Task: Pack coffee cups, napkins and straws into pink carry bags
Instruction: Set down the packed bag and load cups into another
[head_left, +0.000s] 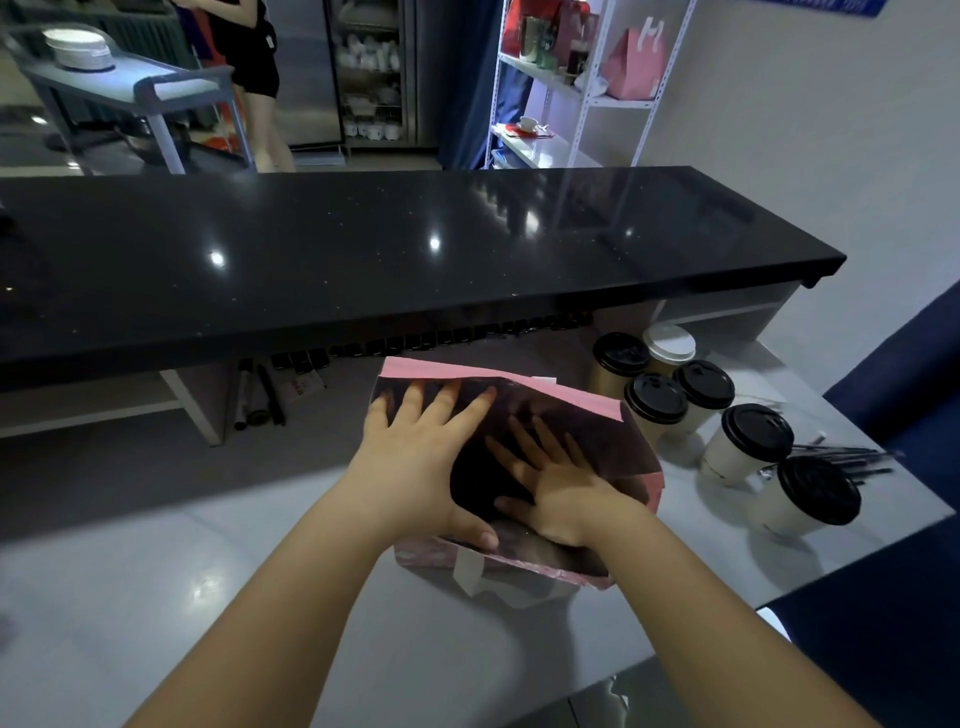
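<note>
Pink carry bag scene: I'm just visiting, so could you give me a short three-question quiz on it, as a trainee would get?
1. True or false: the coffee cups stand left of the pink carry bag.
2. How many cups have a white lid? A one, B three, C five.
3. What do the left hand and right hand both reach into?
Key: 1 false; 2 A; 3 the pink carry bag.
</note>
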